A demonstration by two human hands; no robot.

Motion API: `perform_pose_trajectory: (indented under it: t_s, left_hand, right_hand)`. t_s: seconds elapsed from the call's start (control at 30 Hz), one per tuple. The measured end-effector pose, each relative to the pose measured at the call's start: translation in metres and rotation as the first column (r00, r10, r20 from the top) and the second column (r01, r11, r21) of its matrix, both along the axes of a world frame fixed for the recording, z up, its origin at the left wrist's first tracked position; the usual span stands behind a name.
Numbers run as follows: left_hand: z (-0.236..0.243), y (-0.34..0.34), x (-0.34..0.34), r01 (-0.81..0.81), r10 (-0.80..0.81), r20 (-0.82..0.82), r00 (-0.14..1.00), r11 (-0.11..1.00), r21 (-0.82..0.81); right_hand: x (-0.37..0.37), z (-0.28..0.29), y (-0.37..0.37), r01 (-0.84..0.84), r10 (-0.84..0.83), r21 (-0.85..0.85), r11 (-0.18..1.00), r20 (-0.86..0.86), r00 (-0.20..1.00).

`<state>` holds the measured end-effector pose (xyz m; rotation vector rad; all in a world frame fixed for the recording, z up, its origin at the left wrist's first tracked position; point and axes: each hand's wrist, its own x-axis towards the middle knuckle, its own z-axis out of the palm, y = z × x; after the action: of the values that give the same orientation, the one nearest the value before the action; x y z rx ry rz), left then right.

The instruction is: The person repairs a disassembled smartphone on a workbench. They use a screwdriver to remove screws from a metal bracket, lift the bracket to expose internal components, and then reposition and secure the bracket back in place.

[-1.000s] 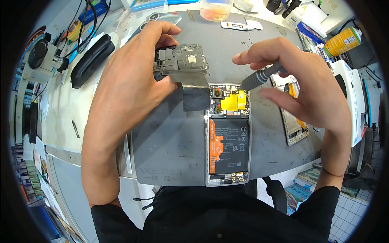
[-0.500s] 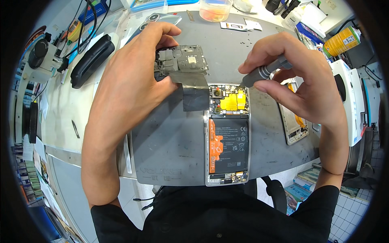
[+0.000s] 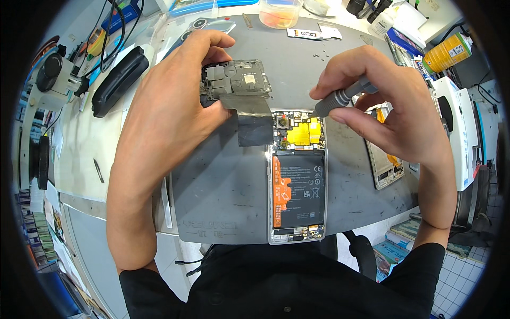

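Observation:
An opened phone (image 3: 298, 175) lies on the grey mat, its black battery and orange strip showing, with yellow film on the board at its far end. My left hand (image 3: 175, 101) is closed on a dark phone cover plate (image 3: 239, 78), held at the left of the phone's far end. From that plate a dark flexible sheet (image 3: 255, 127) hangs toward the board's left edge. My right hand (image 3: 377, 101) grips a grey screwdriver (image 3: 340, 100) between thumb and fingers. Its tip points at the board's far right corner; whether it touches a screw is too small to tell.
Right of the phone lies a second phone frame (image 3: 387, 167) with a yellow ribbon. Tiny screws (image 3: 320, 55) are scattered on the mat (image 3: 223, 186) beyond. A white tube (image 3: 304, 34) and clear tub (image 3: 279, 16) stand farther back. A black case (image 3: 121, 80) and tweezers (image 3: 99, 170) lie left.
Almost nothing differs. The view has shifted slightly, and the screwdriver in my right hand is tilted a little differently over the same corner. My left hand keeps hold of the plate.

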<state>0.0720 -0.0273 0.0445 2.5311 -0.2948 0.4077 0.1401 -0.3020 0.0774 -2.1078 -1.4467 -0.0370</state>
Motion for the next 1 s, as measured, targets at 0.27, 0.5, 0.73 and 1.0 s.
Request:
perform_pose_trajectory:
  t_s: [0.27,0.5,0.73,1.0]
  left_hand:
    - [-0.001,0.0,0.001,0.008,-0.008,0.003,1.0,1.0,-0.001]
    - [0.0,-0.001,-0.001,-0.012,0.012,-0.004,1.0,1.0,-0.007]
    - [-0.001,-0.003,0.0,0.0,0.0,-0.007,1.0,1.0,-0.021]
    - [0.001,-0.004,-0.001,-0.025,0.025,-0.023,0.999,1.0,-0.009]
  right_hand:
    - [0.0,0.001,-0.002,0.004,-0.004,0.017,1.0,-0.021,1.0]
    - [0.002,0.004,-0.018,0.039,-0.038,0.02,0.999,-0.034,0.999]
    - [0.002,-0.004,-0.029,0.046,-0.043,0.054,0.997,-0.054,0.998]
    - [0.004,-0.007,-0.03,0.026,-0.025,0.037,0.999,-0.023,0.999]
